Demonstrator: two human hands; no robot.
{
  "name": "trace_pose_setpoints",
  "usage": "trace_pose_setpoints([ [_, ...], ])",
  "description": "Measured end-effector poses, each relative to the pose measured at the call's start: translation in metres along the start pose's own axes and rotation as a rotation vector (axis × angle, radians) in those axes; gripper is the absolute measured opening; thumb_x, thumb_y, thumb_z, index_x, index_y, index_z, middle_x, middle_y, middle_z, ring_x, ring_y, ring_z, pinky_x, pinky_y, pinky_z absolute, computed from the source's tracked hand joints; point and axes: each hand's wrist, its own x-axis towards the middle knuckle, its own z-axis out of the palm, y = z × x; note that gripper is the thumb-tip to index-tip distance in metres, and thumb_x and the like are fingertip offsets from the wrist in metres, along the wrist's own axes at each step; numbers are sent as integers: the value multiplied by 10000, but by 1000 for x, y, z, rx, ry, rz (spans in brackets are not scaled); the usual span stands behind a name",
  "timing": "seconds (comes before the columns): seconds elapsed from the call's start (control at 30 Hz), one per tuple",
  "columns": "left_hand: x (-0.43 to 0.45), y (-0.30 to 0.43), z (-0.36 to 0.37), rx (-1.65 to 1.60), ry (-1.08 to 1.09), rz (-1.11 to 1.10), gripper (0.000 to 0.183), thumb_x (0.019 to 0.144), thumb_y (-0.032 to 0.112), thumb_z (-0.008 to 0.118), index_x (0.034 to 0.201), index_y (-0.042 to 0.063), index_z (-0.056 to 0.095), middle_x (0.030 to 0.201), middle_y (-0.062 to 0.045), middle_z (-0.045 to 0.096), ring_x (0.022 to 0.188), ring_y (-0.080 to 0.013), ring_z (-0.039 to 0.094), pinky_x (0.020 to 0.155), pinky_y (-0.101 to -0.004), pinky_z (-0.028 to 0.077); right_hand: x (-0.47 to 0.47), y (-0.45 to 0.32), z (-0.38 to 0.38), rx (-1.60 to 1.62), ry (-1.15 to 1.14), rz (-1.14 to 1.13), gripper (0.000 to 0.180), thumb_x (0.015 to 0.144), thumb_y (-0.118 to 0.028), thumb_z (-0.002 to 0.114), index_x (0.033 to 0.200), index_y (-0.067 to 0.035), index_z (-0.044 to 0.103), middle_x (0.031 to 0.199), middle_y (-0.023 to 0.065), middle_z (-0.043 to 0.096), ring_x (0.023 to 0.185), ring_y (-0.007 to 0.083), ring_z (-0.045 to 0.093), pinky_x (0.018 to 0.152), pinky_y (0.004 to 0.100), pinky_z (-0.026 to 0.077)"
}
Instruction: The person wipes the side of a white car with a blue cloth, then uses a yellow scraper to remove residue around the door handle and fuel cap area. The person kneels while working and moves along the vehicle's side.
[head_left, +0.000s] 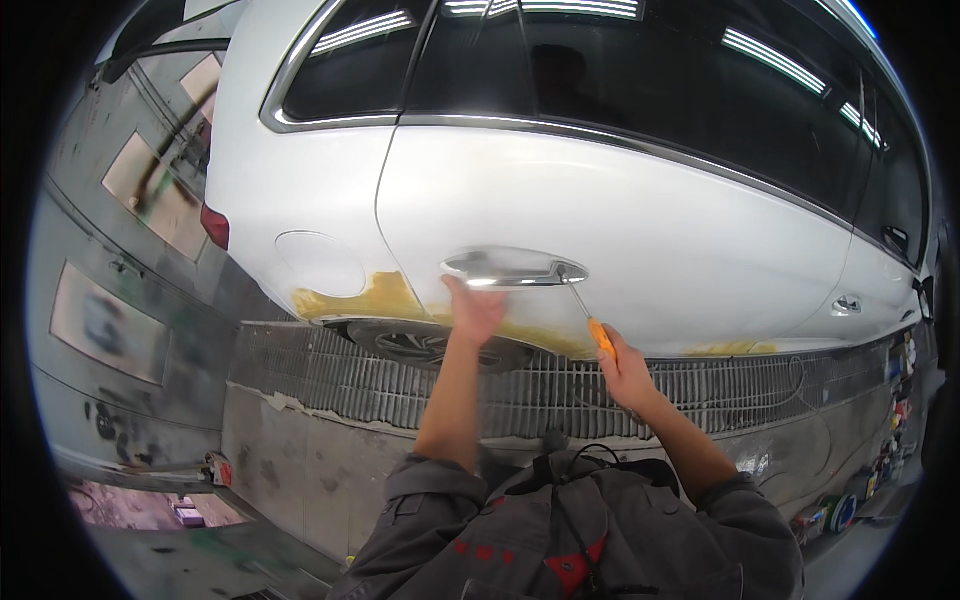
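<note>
In front of me is the rear door (637, 225) of a white car, with a chrome door handle (517, 282) set in a shallow recess. My right hand (628, 375) grips a screwdriver by its orange handle (601, 339). The metal shaft (579, 301) slants up and left, and its tip meets the right end of the door handle. At the other end, my left hand (475, 309) is against the handle's lower edge, thumb up. It is blurred, and I cannot tell whether its fingers close around the handle.
Yellowish filler patches (360, 298) mark the lower body above the rear wheel (427, 346). Floor grating (675, 386) runs beneath the car. A hose (829, 435) lies on the right. Cans and bottles (836, 514) stand there too. A wall with lit panels (112, 322) is left.
</note>
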Motion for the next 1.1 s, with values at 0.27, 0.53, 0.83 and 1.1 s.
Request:
trace_pose_setpoints([
  [0.27,6,-2,-7,-23,-17,-13,1071,903,936,235,1563,96,315,1394,-147,601,1007,-258,617,649,-317,436,34,-26,7,244,-199,112,503,1102,-412,477,1413,-25,556,746,79,635,641,161,618,633,328,513],
  [0.53,-2,1,5,-34,-52,-12,1018,921,921,191,1441,96,485,1229,-98,713,1002,-239,698,592,-282,386,84,-53,2,350,-370,190,500,1098,-476,462,1057,-16,655,661,35,600,562,109,575,534,281,461],
  [0.83,-2,-1,8,-60,-44,2,975,942,900,174,1376,112,552,1171,-80,738,974,-227,711,577,-282,376,117,-50,-9,385,-507,358,571,1069,-587,482,1013,-35,615,703,48,615,575,130,590,571,297,540],
  [1.1,-3,-2,9,-78,-19,3,971,939,905,202,1416,118,511,1165,-92,733,966,-244,688,587,-287,374,123,-49,-17,420,-516,329,546,1085,-549,462,1057,-25,612,704,46,606,582,135,589,575,299,538],
])
